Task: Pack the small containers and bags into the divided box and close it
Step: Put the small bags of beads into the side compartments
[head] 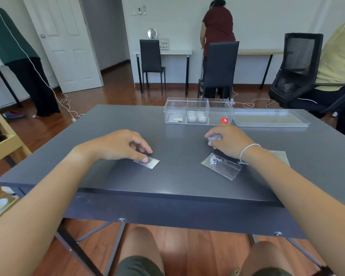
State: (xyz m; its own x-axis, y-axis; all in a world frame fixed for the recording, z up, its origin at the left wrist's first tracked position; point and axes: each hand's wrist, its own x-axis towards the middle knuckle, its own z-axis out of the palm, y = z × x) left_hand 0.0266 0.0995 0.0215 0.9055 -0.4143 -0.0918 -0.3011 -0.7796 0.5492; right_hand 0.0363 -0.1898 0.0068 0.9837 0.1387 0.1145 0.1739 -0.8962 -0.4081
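A clear divided box [219,102] stands open at the far side of the dark table. Its left compartment holds small bags [175,118], its middle one several small round containers [197,116], and its right one looks empty. The box's clear lid [270,118] lies flat to its right. My left hand [126,144] presses a fingertip on a small clear bag [149,162] lying on the table. My right hand [230,140] pinches another small clear bag [214,138] just above the table. A larger clear bag with white beads [221,165] lies under my right wrist.
A flat pale sheet [281,156] lies behind my right forearm. A black office chair [299,70] stands at the table's far right corner, and a wooden shelf [2,148] stands at the left. People stand in the room behind.
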